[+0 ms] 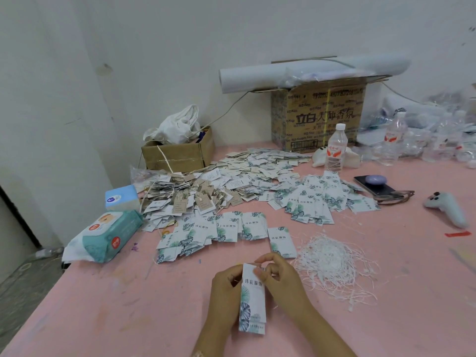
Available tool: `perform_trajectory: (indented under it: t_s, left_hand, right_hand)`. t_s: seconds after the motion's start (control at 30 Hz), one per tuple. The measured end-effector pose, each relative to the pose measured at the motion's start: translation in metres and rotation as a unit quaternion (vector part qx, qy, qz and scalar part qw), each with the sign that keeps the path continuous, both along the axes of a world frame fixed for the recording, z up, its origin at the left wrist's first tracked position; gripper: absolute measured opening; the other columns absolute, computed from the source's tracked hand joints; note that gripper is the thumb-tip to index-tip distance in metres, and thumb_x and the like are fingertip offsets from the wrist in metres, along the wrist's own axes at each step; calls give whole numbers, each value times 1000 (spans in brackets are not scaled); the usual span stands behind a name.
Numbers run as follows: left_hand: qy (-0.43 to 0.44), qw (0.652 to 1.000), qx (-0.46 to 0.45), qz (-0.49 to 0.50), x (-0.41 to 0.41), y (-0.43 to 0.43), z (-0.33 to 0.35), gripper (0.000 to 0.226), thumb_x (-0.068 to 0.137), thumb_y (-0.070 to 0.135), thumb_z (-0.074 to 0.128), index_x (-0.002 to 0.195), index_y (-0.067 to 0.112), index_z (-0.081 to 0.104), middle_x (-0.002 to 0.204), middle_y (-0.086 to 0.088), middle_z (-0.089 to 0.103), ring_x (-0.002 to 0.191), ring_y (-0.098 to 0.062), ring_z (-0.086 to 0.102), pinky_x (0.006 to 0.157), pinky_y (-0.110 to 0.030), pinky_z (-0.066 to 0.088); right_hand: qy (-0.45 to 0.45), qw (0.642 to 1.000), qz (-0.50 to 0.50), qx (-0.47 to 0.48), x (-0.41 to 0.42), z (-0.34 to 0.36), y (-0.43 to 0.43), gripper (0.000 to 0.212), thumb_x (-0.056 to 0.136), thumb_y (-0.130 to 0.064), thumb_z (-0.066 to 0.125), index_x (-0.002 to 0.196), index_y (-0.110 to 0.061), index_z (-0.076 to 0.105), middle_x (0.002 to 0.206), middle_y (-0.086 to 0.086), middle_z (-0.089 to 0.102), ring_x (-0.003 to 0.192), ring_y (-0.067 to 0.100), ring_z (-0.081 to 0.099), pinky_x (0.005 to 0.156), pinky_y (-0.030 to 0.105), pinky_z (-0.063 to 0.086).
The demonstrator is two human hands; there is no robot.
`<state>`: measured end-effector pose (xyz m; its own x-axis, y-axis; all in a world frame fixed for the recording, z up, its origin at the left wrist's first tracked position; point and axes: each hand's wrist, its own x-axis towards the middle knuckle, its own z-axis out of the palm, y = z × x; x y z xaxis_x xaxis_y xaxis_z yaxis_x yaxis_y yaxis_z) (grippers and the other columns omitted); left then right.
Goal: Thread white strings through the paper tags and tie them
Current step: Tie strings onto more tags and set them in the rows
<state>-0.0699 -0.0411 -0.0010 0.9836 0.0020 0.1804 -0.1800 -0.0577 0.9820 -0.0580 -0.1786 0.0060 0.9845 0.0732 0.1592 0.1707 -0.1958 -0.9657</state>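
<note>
I hold a white paper tag [253, 300] with green leaf print upright over the pink table [128, 305]. My left hand [225, 292] grips its left edge. My right hand [279, 276] pinches at the tag's top right corner; whether a string is between its fingers I cannot tell. A loose heap of white strings [334, 266] lies just right of my hands. Rows of unthreaded leaf-print tags [221, 231] lie beyond my hands, and a single tag [282, 242] sits closest to my right hand.
A big pile of tags [257, 173] spreads across the middle. Wet wipes [108, 235] and a tissue box [121, 197] sit left. Cardboard boxes [319, 117] stand at the wall. A water bottle [334, 148], phone [373, 185] and grey controller [447, 207] lie right.
</note>
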Motion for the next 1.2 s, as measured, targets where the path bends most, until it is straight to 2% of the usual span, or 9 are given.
perform_trajectory:
  t_s: [0.13, 0.23, 0.4, 0.53, 0.67, 0.87, 1.0, 1.2]
  left_hand:
    - [4, 1000, -11, -8, -1, -1, 0, 13, 76, 19, 64, 77, 14, 76, 65, -8, 68, 56, -13, 55, 53, -25, 43]
    - [10, 1000, -17, -20, -1, -2, 0, 15, 78, 22, 64, 77, 13, 76, 67, -14, 69, 58, -16, 57, 54, -27, 44]
    - [21, 999, -29, -20, 0, -1, 0, 18, 79, 26, 66, 85, 13, 76, 76, -25, 69, 62, -18, 57, 58, -31, 44]
    - [32, 999, -31, -19, 0, 0, 1, 17, 79, 26, 67, 86, 13, 76, 73, -19, 70, 61, -18, 57, 57, -31, 43]
    - [39, 999, -22, -12, -1, 0, 1, 16, 80, 26, 67, 82, 13, 75, 71, -16, 70, 59, -18, 57, 56, -32, 42]
    - [38, 998, -41, 28, -3, 0, 6, 26, 67, 37, 70, 80, 15, 76, 71, -17, 71, 59, -18, 58, 56, -32, 44]
    - [31, 998, -38, 40, -5, 1, 9, 17, 71, 23, 64, 81, 19, 78, 72, -12, 73, 60, -15, 62, 54, -29, 48]
    - [44, 998, -35, 38, -5, 0, 12, 15, 71, 26, 67, 79, 21, 78, 72, -11, 73, 60, -14, 62, 54, -27, 46]
  right_hand:
    - [9, 1000, -6, 13, 0, -1, -1, 7, 89, -20, 66, 94, -20, 61, 55, -2, 54, 57, 13, 58, 48, 18, 41]
    - [23, 999, -9, 35, -1, -1, -2, 5, 90, -21, 65, 94, -21, 62, 61, 6, 53, 58, 17, 57, 42, 22, 41]
    - [17, 999, -7, 44, 0, 0, -3, 6, 88, -21, 67, 92, -19, 63, 62, 12, 54, 55, 21, 55, 43, 24, 40]
    - [16, 999, -12, 42, 1, -1, -3, 6, 87, -22, 68, 91, -19, 64, 62, 14, 54, 50, 22, 53, 36, 21, 37]
    - [18, 999, -10, 39, 0, -2, -4, 7, 88, -23, 68, 92, -19, 64, 58, 8, 56, 47, 23, 53, 33, 21, 38]
    - [1, 1000, -13, 11, -1, -2, -3, 4, 89, -22, 67, 91, -21, 63, 55, 7, 56, 50, 22, 54, 37, 21, 37]
    - [-12, 1000, -5, 6, -2, -2, -2, 3, 89, -21, 66, 90, -21, 63, 54, 7, 56, 49, 15, 50, 44, 17, 34]
    - [-8, 1000, -2, 9, -3, -2, -2, 4, 90, -23, 65, 88, -22, 62, 57, 9, 61, 51, 13, 54, 47, 17, 36]
